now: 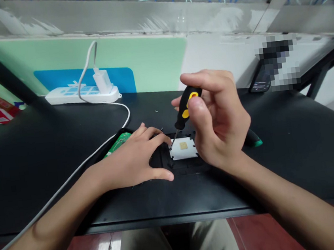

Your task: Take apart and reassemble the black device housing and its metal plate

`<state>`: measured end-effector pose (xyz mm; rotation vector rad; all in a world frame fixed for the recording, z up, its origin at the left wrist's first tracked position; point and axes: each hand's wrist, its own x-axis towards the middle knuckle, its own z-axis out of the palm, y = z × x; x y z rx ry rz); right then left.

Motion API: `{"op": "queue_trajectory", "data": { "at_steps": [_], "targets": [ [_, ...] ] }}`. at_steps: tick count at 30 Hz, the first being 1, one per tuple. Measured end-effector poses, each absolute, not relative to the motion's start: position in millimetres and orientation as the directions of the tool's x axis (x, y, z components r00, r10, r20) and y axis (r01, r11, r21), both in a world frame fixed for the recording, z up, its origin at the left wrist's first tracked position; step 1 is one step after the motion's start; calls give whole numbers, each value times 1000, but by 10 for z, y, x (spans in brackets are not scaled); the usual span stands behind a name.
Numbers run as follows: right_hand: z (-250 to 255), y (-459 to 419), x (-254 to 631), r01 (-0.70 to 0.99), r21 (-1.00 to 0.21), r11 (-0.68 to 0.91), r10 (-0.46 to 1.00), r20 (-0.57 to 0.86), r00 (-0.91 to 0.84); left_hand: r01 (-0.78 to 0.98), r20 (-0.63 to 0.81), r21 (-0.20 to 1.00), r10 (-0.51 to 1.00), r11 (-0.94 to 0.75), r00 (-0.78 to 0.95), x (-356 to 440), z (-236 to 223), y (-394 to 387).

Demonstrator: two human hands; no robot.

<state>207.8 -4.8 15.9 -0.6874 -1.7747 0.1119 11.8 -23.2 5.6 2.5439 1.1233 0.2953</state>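
The right hand (220,119) has its grip clenched round a black and yellow screwdriver (181,116), tilted, its tip at the left edge of a white plate (189,153); the plate lies in a black casing (160,158) on the dark surface (296,163); the left hand (128,159) lies palm down over the casing, its grip released, fingers spread, one fingertip beside the plate's upper left corner; a green circuit board (120,141) shows partly beyond that hand; a white power strip (65,96) stands farther back
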Motion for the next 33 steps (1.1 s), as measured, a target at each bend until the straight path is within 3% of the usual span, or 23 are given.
{"op": "queue_trajectory", "data": {
  "at_steps": [4,12,20,33],
  "targets": [
    [158,-43,2070,276,-465,841,521,833,-184,670,53,394,743,-629,667,111,54,-235],
    [197,-34,2106,440,-403,803,505,851,-142,672,58,393,746,-628,663,118,46,-224],
    [171,-75,2068,250,-489,836,538,822,-190,667,74,389,744,-635,664,107,40,-231],
    [208,-69,2046,329,-485,810,563,799,-211,690,35,370,752,-622,658,127,74,-234]
  ]
}}
